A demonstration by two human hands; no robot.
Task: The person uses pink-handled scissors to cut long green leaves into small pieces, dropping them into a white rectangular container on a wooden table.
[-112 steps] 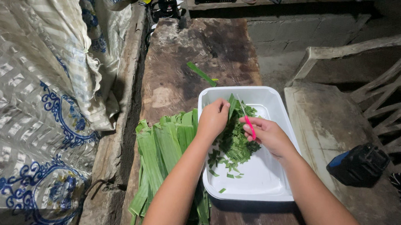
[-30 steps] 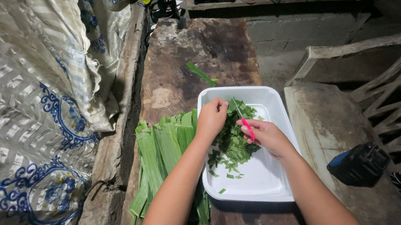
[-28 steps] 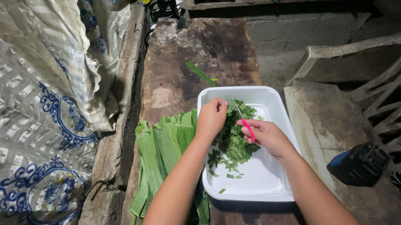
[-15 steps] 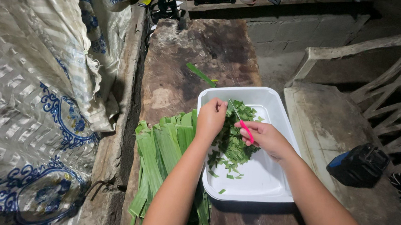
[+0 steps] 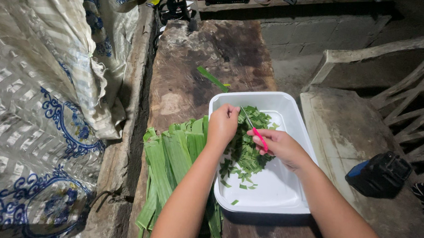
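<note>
A white rectangular tub [image 5: 290, 119] sits on a worn wooden bench and holds a heap of chopped green leaf pieces [image 5: 246, 150]. My right hand [image 5: 279, 146] grips a small knife with a pink handle [image 5: 259, 137], its blade pointing up toward my left fingers. My left hand [image 5: 223, 125] hovers over the tub's left side, fingertips pinched on a short leaf stub that is barely visible. A bundle of long green leaves [image 5: 170, 160] lies on the bench left of the tub, under my left forearm.
One cut leaf strip [image 5: 212, 78] lies on the wooden bench [image 5: 196, 49] beyond the tub. Patterned cloth [image 5: 41, 99] hangs at the left. A pale plastic chair [image 5: 370, 99] stands to the right with a dark blue-black object [image 5: 379, 173] on its seat.
The long leaf held upright over the tub 3.7 s ago has been cut down to a stub. The knife blade has moved left toward my left fingertips. The heap of pieces has grown slightly.
</note>
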